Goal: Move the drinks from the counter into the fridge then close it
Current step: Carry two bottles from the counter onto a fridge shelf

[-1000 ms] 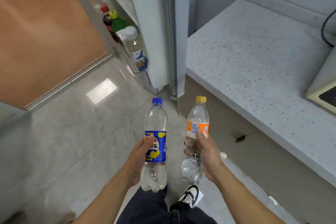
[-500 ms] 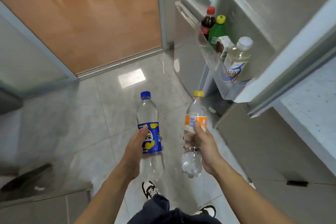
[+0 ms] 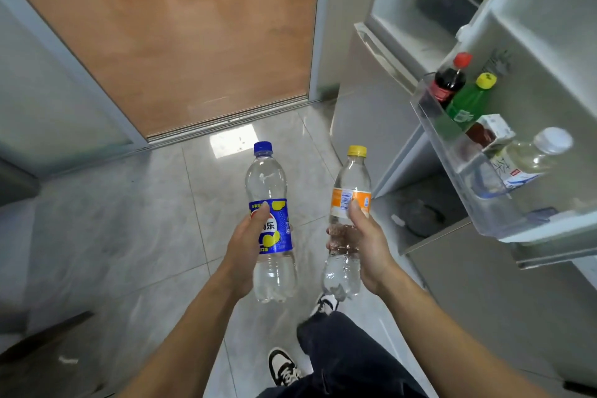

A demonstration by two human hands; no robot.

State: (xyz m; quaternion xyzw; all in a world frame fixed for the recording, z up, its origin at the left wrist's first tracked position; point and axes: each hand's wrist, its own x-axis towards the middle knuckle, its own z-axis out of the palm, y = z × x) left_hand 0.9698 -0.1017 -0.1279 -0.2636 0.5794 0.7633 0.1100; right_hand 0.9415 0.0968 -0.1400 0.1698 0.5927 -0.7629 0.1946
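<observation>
Gripped in the left hand [image 3: 245, 245] is a clear bottle with a blue cap and blue label [image 3: 271, 226], the fingers curled round its middle. An orange-labelled bottle with a yellow cap [image 3: 347, 220] is held upright in the right hand [image 3: 368, 245], thumb laid on the label. Both bottles are carried over the tiled floor [image 3: 129, 220], left of the open fridge door [image 3: 542, 42]. In the door shelf [image 3: 452, 152] a cola bottle [image 3: 449, 82], a green bottle [image 3: 468, 103], a small carton [image 3: 491, 132] and a pale bottle [image 3: 529, 158] are seen standing.
</observation>
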